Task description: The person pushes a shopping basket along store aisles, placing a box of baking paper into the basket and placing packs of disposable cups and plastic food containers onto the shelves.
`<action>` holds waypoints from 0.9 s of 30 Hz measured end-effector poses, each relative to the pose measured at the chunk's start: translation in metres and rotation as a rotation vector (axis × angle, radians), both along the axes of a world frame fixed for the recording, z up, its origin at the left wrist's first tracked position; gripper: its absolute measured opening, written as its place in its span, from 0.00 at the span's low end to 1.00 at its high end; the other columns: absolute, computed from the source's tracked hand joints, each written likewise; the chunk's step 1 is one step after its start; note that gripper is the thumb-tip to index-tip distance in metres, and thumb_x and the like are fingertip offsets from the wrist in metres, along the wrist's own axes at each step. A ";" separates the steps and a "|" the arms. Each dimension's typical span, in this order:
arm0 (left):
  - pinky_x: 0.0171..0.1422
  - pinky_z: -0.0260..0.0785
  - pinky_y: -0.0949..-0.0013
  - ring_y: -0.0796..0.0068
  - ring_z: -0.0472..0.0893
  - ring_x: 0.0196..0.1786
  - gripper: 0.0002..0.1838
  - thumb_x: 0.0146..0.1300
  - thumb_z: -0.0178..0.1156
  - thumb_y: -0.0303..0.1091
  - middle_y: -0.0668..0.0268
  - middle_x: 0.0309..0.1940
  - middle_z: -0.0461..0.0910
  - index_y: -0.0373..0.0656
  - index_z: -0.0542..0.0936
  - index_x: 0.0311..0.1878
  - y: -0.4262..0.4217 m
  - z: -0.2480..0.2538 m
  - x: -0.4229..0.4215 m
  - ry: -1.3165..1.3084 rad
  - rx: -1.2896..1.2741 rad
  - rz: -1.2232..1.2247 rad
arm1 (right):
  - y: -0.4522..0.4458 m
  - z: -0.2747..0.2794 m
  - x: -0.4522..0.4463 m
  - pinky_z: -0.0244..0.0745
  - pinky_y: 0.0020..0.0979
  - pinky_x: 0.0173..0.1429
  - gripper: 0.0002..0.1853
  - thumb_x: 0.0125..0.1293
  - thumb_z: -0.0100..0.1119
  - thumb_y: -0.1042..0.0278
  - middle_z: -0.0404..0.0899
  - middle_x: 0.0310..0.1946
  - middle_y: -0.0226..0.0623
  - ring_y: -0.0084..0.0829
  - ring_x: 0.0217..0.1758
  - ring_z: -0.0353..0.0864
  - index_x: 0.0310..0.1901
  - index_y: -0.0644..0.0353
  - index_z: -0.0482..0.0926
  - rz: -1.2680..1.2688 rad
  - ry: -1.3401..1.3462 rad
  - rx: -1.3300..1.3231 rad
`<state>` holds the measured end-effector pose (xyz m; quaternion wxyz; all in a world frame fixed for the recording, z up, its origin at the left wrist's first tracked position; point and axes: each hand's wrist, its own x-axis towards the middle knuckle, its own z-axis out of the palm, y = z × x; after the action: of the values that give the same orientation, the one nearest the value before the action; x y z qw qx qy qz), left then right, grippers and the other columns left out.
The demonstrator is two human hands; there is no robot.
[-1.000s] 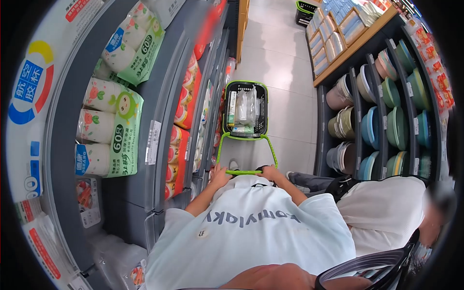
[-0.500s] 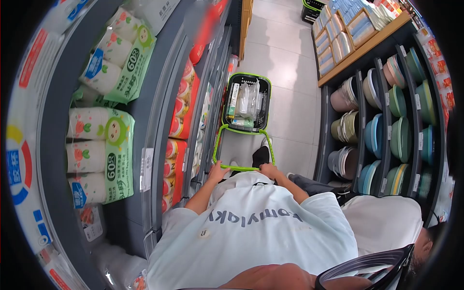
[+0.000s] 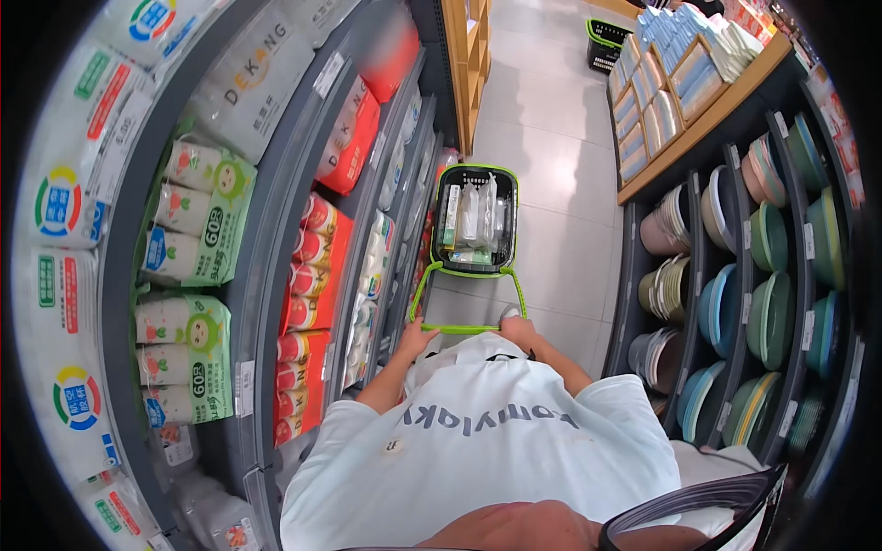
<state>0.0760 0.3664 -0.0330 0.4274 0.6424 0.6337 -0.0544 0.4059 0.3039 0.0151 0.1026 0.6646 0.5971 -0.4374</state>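
Note:
A black shopping basket with a green rim stands on the floor ahead of me, several packaged goods inside it. Its green handle reaches back toward my waist. At the handle's left end, my left hand is closed around the bar. My right hand grips the opposite end, with some of its fingers hidden. Among the goods are clear plastic packs and a white-and-green box. Both hands are close to my pale shirt.
Shelves on the left hold green-wrapped paper cup packs and red packs. On the right, a rack carries stacked bowls and basins. Another black-and-green basket stands farther along the tiled aisle. A person's pale clothing shows at lower right.
The shelves have shifted in view, with more of the left packs showing. The basket sits slightly lower in the picture, both hands still on its handle. The person at right is now mostly out of sight.

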 end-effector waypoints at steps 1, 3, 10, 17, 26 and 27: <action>0.69 0.68 0.51 0.44 0.73 0.68 0.45 0.59 0.68 0.62 0.41 0.66 0.72 0.42 0.69 0.72 0.005 -0.004 0.011 0.009 -0.001 0.007 | 0.004 -0.001 0.012 0.78 0.55 0.57 0.32 0.67 0.54 0.32 0.87 0.45 0.49 0.52 0.53 0.85 0.44 0.57 0.88 0.015 -0.029 0.048; 0.69 0.68 0.51 0.44 0.74 0.67 0.45 0.59 0.68 0.63 0.41 0.65 0.72 0.41 0.70 0.70 0.008 -0.005 0.037 0.039 0.026 -0.004 | 0.010 -0.004 0.036 0.78 0.54 0.57 0.33 0.66 0.54 0.30 0.87 0.45 0.48 0.51 0.53 0.84 0.44 0.57 0.88 0.030 -0.060 0.105; 0.66 0.68 0.45 0.46 0.70 0.69 0.40 0.59 0.66 0.65 0.45 0.62 0.73 0.38 0.77 0.61 0.013 0.021 0.145 0.172 0.028 -0.040 | 0.022 -0.027 0.128 0.77 0.54 0.56 0.32 0.69 0.51 0.31 0.85 0.48 0.40 0.42 0.59 0.79 0.48 0.56 0.85 0.095 -0.160 0.213; 0.71 0.57 0.40 0.53 0.67 0.71 0.25 0.67 0.62 0.54 0.52 0.59 0.75 0.41 0.81 0.53 0.039 0.024 0.214 0.164 0.284 -0.407 | 0.053 -0.007 0.176 0.70 0.57 0.62 0.34 0.64 0.56 0.29 0.83 0.54 0.41 0.40 0.62 0.78 0.52 0.55 0.84 0.081 -0.259 0.231; 0.71 0.58 0.42 0.60 0.75 0.61 0.10 0.65 0.60 0.38 0.61 0.48 0.80 0.44 0.80 0.45 0.077 0.028 0.241 0.057 0.472 -0.665 | 0.107 -0.008 0.189 0.67 0.58 0.62 0.25 0.71 0.56 0.41 0.85 0.47 0.42 0.45 0.56 0.82 0.51 0.56 0.82 0.274 -0.108 0.216; 0.70 0.60 0.43 0.60 0.77 0.59 0.10 0.63 0.61 0.38 0.61 0.46 0.81 0.45 0.80 0.44 0.083 0.031 0.242 -0.021 0.430 -0.649 | 0.111 -0.010 0.188 0.68 0.57 0.61 0.22 0.72 0.55 0.44 0.85 0.46 0.42 0.45 0.55 0.82 0.50 0.56 0.82 0.280 -0.037 0.251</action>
<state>0.3184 0.4499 -0.0015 0.2500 0.8850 0.3901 -0.0462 0.5943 0.4153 0.0052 0.0898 0.5905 0.7315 -0.3289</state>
